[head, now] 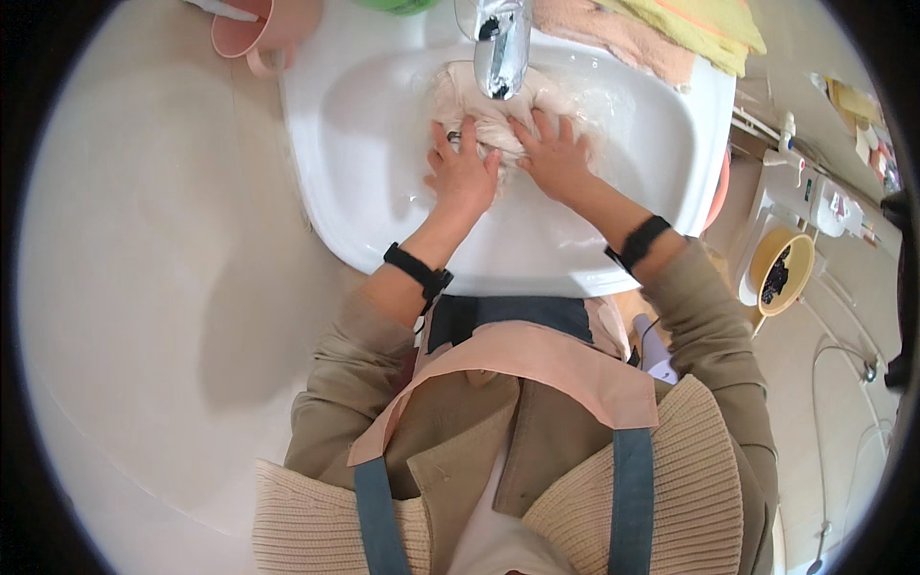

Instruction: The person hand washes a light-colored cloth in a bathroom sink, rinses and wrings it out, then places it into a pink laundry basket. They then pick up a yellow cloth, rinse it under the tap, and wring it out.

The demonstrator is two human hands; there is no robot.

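Note:
A wet, whitish cloth (478, 100) lies bunched in water in the white washbasin (517, 251), under the chrome faucet (501, 57). My left hand (463, 169) rests on the cloth's near left part with its fingers spread. On the cloth's right part lies my right hand (557, 154), also with fingers apart. Both palms face down, and neither hand is closed around the cloth. Parts of the fingertips are hard to make out in the water and folds.
A pink mug (248, 32) stands beyond the basin's left corner. Peach and yellow towels (668, 36) drape over its back right edge, near a green object (395, 6) at the back. Further right is a yellow basin (798, 277) with dark cloth inside.

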